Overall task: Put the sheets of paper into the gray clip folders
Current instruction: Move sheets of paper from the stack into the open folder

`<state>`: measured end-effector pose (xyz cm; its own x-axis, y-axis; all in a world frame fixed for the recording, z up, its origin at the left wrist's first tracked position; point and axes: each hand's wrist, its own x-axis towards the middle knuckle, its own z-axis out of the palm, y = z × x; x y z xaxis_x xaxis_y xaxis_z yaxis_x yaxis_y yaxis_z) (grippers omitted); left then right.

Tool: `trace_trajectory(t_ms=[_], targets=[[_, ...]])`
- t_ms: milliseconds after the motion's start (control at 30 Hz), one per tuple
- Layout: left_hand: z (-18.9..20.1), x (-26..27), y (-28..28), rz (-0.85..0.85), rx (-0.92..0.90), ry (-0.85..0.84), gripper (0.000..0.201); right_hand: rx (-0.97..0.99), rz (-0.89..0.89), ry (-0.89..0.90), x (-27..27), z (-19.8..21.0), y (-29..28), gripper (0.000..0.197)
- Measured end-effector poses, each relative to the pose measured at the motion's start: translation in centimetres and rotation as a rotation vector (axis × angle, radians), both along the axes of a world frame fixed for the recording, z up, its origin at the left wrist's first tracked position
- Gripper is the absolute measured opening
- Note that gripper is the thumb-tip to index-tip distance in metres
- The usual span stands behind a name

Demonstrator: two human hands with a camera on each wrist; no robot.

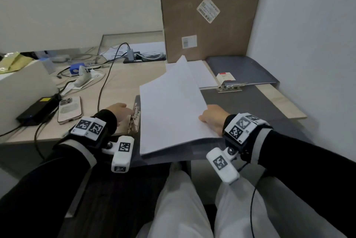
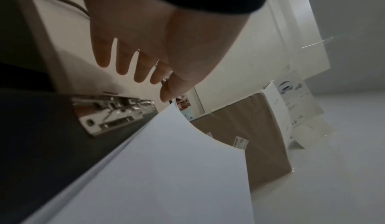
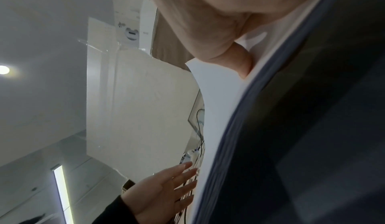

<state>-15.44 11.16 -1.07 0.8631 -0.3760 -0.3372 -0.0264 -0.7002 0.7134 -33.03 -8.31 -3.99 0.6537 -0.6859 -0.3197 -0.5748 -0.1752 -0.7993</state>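
White paper (image 1: 169, 110) held up at its right edge by right hand (image 1: 212, 120), pinched, tilted over gray folder (image 1: 250, 106) on desk (image 1: 119, 83). Left hand (image 1: 117, 111) flat, fingers straight, by metal clip (image 1: 134, 120), likely to lift it so paper slides under.

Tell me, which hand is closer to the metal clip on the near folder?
Left. The left hand hovers open right beside the metal clip; the right hand grips the sheets of paper across the folder.
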Motion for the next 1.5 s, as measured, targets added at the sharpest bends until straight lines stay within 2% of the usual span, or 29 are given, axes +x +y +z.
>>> trace_trajectory(t_ms=[33, 133, 267, 367, 467, 567, 700, 833, 933, 1033, 1133, 1233, 1333, 1433, 1500], targets=[[-0.4, -0.3, 0.3, -0.001, -0.004, 0.019, 0.029, 0.019, 0.004, 0.009, 0.3, 0.0, 0.8, 0.02], [-1.1, -0.5, 0.7, -0.012, -0.045, 0.031, 0.047, 0.07, -0.017, -0.023, 1.0, -0.6, 2.2, 0.016], [-1.5, -0.3, 0.8, -0.019, -0.133, 0.08, 0.048, 0.098, -0.035, -0.037, 0.9, -0.7, 2.8, 0.031], [-1.4, -0.6, 1.0, -0.021, -0.164, 0.116, 0.052, 0.083, -0.046, -0.032, 0.4, -0.5, 3.3, 0.033], [-1.5, -0.5, 1.1, -0.063, -0.131, 0.111, 0.044, 0.1, -0.042, -0.034, -0.1, -0.8, 3.7, 0.032], [-1.2, -1.1, 1.3, -0.126, -0.125, 0.125, 0.019, 0.099, -0.048, -0.033, -0.6, -0.8, 4.2, 0.02], [-1.3, -1.1, 1.3, -0.19, -0.108, 0.103, 0.026, 0.108, -0.061, -0.044, -0.8, -0.8, 4.6, 0.019], [-1.6, -0.7, 1.5, -0.273, -0.02, 0.053, 0.055, 0.101, -0.04, -0.063, -0.8, -0.7, 4.9, 0.018], [-1.5, -0.8, 1.4, -0.329, 0.066, 0.032, 0.066, 0.051, -0.012, -0.046, -0.8, -0.6, 5.2, 0.022], [-1.3, -1.4, 0.8, -0.361, 0.232, -0.065, 0.067, -0.003, 0.009, -0.019, -1.0, -0.6, 5.3, 0.026], [-1.2, -2.2, 0.1, -0.403, 0.485, -0.219, 0.069, -0.036, 0.039, 0.012, -1.2, -0.4, 5.4, 0.024], [-1.0, -2.6, -0.5, -0.408, 0.562, -0.26, 0.068, -0.07, 0.137, 0.126, -1.1, 0.5, 5.0, 0.016], [-0.8, -2.8, -0.7, -0.418, 0.59, -0.29, 0.067, -0.175, 0.32, 0.346, -1.5, 2.3, 4.1, 0.012], [-1.2, -2.4, -0.9, -0.419, 0.598, -0.306, 0.066, -0.265, 0.439, 0.508, -2.2, 3.9, 2.9, 0.037], [-1.4, -2.1, -0.8, -0.423, 0.6, -0.317, 0.066, -0.449, 0.453, 0.567, -2.2, 4.7, 2.4, 0.064]])
